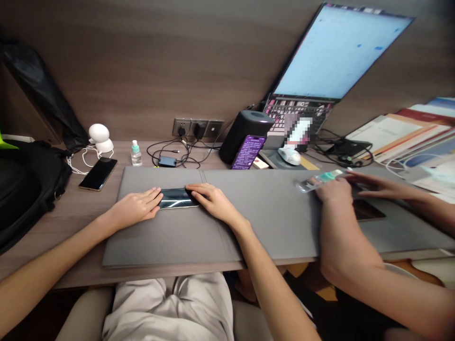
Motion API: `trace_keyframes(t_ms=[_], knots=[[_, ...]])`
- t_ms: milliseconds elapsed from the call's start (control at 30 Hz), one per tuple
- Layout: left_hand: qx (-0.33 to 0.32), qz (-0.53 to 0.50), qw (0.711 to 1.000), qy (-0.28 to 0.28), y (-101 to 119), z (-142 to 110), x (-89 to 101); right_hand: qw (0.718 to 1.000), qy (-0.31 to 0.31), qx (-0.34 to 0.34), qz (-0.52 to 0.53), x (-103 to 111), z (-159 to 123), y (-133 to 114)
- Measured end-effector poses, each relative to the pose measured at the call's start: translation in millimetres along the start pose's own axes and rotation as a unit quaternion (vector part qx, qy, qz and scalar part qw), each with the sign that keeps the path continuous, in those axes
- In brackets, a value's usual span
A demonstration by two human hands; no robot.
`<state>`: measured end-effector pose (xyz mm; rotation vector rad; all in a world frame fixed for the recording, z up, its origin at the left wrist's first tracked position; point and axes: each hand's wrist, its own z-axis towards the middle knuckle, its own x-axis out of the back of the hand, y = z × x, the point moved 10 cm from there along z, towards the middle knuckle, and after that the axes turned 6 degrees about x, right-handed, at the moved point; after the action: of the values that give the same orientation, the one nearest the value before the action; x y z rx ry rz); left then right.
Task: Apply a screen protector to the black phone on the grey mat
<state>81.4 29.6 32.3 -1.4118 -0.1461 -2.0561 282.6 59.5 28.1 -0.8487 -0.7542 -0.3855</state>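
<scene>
Wearer's lap [170, 310], light-coloured cloth, nearest of all, below both sets of fingers; grey desk mat [277, 218], flat, beneath the fingers; black smartphone [178, 199], lying lengthwise on the mat between the two hands, screen upward, a pale streak of reflection across it; left hand [138, 206], fingers nearly straight and close together, resting on the phone's left end; right hand [213, 202], fingers extended, resting on its right end; whether either set pinches the phone or merely lies on it, cannot be told.

Beyond the left fingers: small clear spray bottle [136, 155] with teal top, upright; second smartphone [98, 174], dark-screened; white round-headed device [100, 137] with white cable; further left, black backpack [28, 189].

Beyond the right fingers: black power adapter [167, 161] among cables, ahead and slightly left; black cylindrical speaker [241, 139]; smartphone with purple screen [249, 152], tilted upright just before the speaker; open laptop [341, 54], farther off; white mouse [289, 156], ahead of its keyboard.

Well to the right of the right fingers: a co-worker's hand [334, 192] closed about a clear bottle with teal top [329, 176], blurred; the co-worker's other hand [373, 184], near a dark flat device [369, 210]; papers and folders [408, 137] past them.
</scene>
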Motion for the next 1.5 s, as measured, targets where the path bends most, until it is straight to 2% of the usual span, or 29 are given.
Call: trace_keyframes(t_ms=[233,567,1000,1500], knots=[[0.009,-0.043,0.999,0.009,-2.4,-1.0,0.4,1.000,-0.004,-0.001,-0.004,-0.4,0.1,-0.4],[-0.011,0.015,1.000,0.013,4.1,2.3,3.2,1.000,-0.006,-0.001,-0.006,-3.2,-0.3,2.5],[-0.015,0.013,1.000,0.022,3.7,0.2,3.8,1.000,-0.012,0.002,-0.006,-2.8,0.1,2.2],[-0.005,-0.016,1.000,0.004,-1.0,-3.7,-3.6,1.000,-0.013,-0.001,-0.005,-3.7,0.7,1.0]])
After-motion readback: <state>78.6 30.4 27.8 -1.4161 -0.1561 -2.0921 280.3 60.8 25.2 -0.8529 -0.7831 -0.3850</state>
